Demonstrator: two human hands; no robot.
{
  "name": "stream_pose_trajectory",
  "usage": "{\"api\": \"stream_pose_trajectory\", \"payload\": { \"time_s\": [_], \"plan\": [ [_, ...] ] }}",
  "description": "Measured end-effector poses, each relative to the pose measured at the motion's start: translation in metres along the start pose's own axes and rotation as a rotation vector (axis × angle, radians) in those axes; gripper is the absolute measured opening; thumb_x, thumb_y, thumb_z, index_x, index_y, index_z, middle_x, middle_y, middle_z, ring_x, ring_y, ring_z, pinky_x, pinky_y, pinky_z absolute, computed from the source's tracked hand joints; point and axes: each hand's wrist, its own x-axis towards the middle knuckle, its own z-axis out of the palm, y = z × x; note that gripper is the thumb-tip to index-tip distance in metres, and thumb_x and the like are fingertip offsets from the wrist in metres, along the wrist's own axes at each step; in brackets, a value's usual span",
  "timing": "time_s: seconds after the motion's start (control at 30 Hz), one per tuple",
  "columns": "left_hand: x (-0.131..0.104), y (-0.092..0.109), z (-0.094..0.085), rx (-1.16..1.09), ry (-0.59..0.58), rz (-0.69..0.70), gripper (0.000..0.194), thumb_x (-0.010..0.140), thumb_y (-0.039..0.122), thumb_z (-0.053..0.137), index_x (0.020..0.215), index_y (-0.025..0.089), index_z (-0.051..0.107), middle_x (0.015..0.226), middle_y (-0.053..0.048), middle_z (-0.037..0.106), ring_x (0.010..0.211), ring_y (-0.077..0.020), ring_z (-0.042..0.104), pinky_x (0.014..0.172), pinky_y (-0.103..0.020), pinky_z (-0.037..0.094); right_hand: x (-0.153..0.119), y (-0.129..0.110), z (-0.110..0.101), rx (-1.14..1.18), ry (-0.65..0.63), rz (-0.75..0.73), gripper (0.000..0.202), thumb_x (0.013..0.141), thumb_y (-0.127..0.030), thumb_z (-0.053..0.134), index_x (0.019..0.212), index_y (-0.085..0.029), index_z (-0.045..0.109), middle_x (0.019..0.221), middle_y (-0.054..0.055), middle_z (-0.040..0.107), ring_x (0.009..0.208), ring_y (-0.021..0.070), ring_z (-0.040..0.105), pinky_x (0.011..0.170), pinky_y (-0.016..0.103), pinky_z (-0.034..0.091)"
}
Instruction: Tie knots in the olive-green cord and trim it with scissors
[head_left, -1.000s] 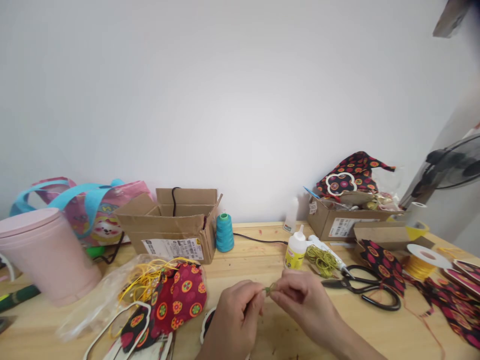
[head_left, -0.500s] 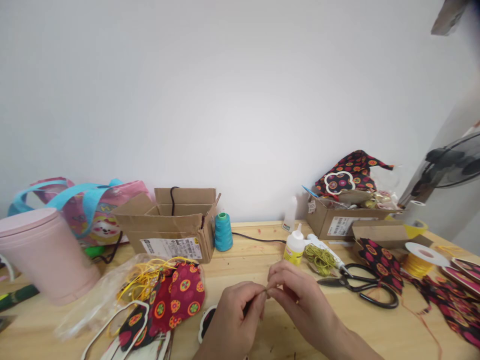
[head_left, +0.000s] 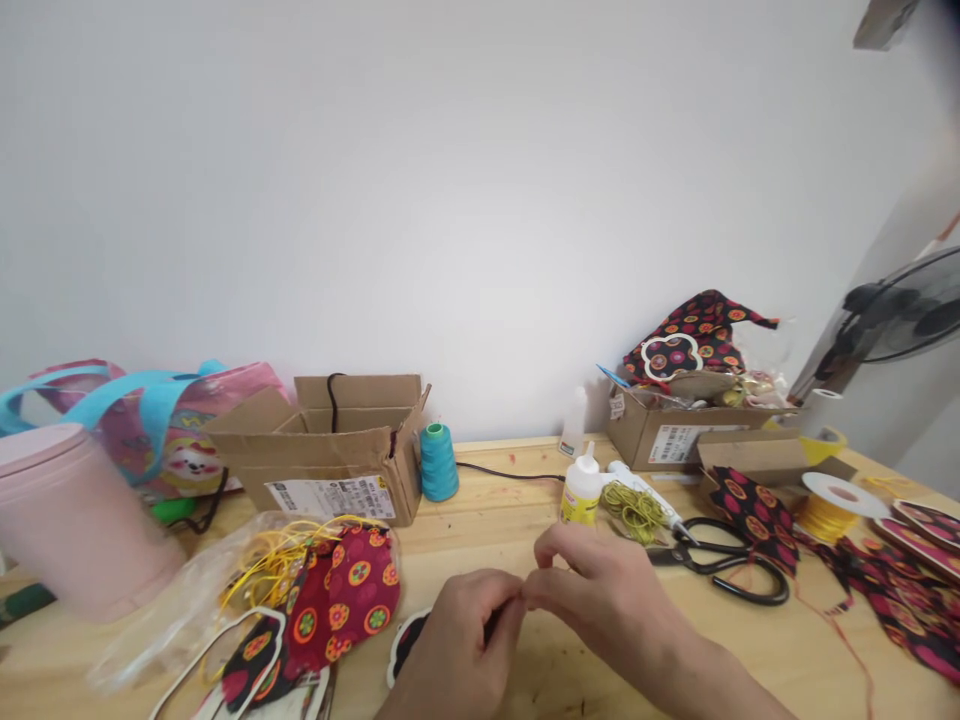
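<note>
My left hand (head_left: 471, 640) and my right hand (head_left: 611, 605) meet at their fingertips low in the middle of the view. Both are pinched closed, and whatever lies between the fingers is too small or hidden to make out. A white-edged dark piece (head_left: 403, 640) lies on the table, partly covered by my left hand. Just beyond my right hand stands a glue bottle (head_left: 580, 490) with a yellow label. Beside it are a bundle of olive cord (head_left: 634, 512) and black-handled scissors (head_left: 724, 560).
On the left are a pink bin (head_left: 82, 530), an open cardboard box (head_left: 337, 470), red patterned fabric (head_left: 349, 595) and yellow cord (head_left: 270, 565). A teal thread cone (head_left: 439, 463) stands behind. To the right are a filled box (head_left: 660, 430), a yellow spool (head_left: 829, 515) and more fabric (head_left: 900, 600).
The view has shifted slightly, so most objects sit a little further left. My right hand has turned a bit and its fingertips have come closer over those of my left hand.
</note>
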Motion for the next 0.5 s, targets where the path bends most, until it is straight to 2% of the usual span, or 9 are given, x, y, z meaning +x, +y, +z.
{"api": "stream_pose_trajectory", "payload": {
  "time_s": [0.1,0.2,0.27,0.37,0.5],
  "plan": [
    [0.001,0.002,0.0,0.065,-0.026,0.057,0.024,0.083,0.018,0.039,0.067,0.018,0.057,0.061,0.0,0.058,0.06,-0.0133,0.053,0.057,-0.021,0.036,0.004,0.007,-0.002,0.192,-0.036,0.019,0.017,0.083,-0.019,0.05,0.073,-0.019,0.062,0.068,0.001,0.059,0.063,0.012,0.052,0.055,0.021,0.036],
    [0.0,0.001,0.001,0.054,-0.033,0.096,0.029,0.083,0.019,0.039,0.057,0.018,0.051,0.053,0.002,0.051,0.054,-0.0122,0.049,0.053,-0.02,0.034,0.003,0.013,0.004,0.43,-0.056,0.16,0.015,0.082,-0.022,0.053,0.071,-0.018,0.061,0.067,0.0,0.059,0.064,0.0114,0.054,0.059,0.021,0.039],
    [0.0,0.0,0.002,0.013,-0.019,0.095,0.03,0.084,0.02,0.038,0.058,0.018,0.052,0.052,0.002,0.049,0.053,-0.0123,0.05,0.052,-0.02,0.034,0.0,0.015,0.011,0.522,-0.045,0.249,0.019,0.082,-0.026,0.053,0.067,-0.017,0.06,0.064,0.0,0.058,0.061,0.0111,0.053,0.057,0.021,0.04],
    [0.0,-0.004,0.003,-0.041,0.037,0.056,0.028,0.083,0.021,0.039,0.061,0.017,0.055,0.053,0.002,0.05,0.054,-0.0123,0.05,0.053,-0.019,0.035,-0.005,0.012,0.023,0.547,-0.021,0.309,0.026,0.083,-0.029,0.05,0.063,-0.016,0.058,0.059,0.0,0.056,0.056,0.0109,0.051,0.052,0.021,0.039],
    [0.003,-0.006,0.001,-0.061,0.136,-0.021,0.03,0.083,0.022,0.04,0.055,0.017,0.049,0.05,0.003,0.047,0.051,-0.0117,0.047,0.05,-0.019,0.033,-0.01,0.004,0.032,0.43,0.034,0.264,0.021,0.084,-0.024,0.048,0.067,-0.016,0.057,0.063,0.001,0.056,0.058,0.0108,0.051,0.053,0.02,0.037]
  ]
}}
